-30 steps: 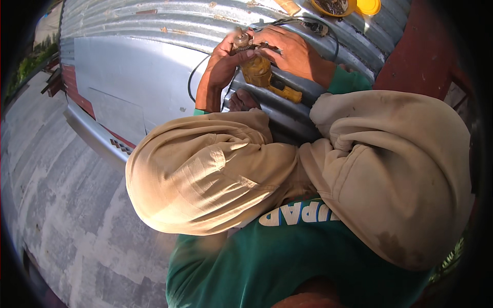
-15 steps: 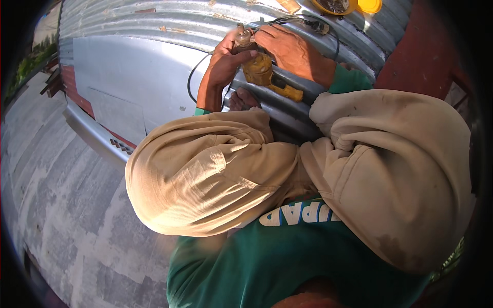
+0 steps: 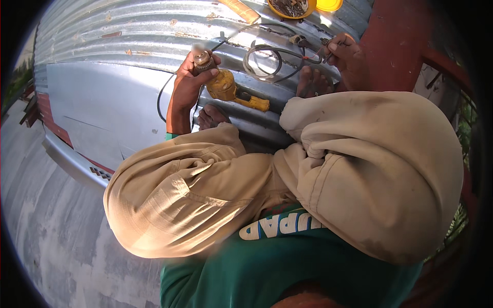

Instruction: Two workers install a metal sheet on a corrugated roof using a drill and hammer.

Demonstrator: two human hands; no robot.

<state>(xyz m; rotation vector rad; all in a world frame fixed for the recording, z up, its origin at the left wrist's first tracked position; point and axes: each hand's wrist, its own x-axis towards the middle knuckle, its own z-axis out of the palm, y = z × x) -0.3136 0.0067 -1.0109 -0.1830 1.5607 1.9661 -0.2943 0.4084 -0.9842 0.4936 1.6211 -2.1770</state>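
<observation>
My left hand [image 3: 188, 84] is closed around the front of a yellow power drill [image 3: 222, 86], just behind its metal chuck [image 3: 202, 57]. The drill's handle points to the right, and the tip of the chuck is blurred. Off to the right, near my right foot [image 3: 313, 83], my right hand [image 3: 350, 61] pinches a small dark metal piece that looks like a chuck key [image 3: 325, 43]. A black power cord [image 3: 277, 66] lies looped on the roofing between the two hands, with a darker lump on it close to my right fingers.
Corrugated metal roofing [image 3: 149, 33] lies under my feet, with a flat metal sheet [image 3: 110, 100] at left. A yellow bowl of screws or nails [image 3: 292, 9], a yellow lid [image 3: 329, 4] and a tan strip [image 3: 239, 9] sit at the far side. A red surface [image 3: 393, 43] borders the right.
My right hand has left the drill's chuck and moved right, toward my right foot. My left hand still holds the drill. The view has shifted, so the scene appears farther left.
</observation>
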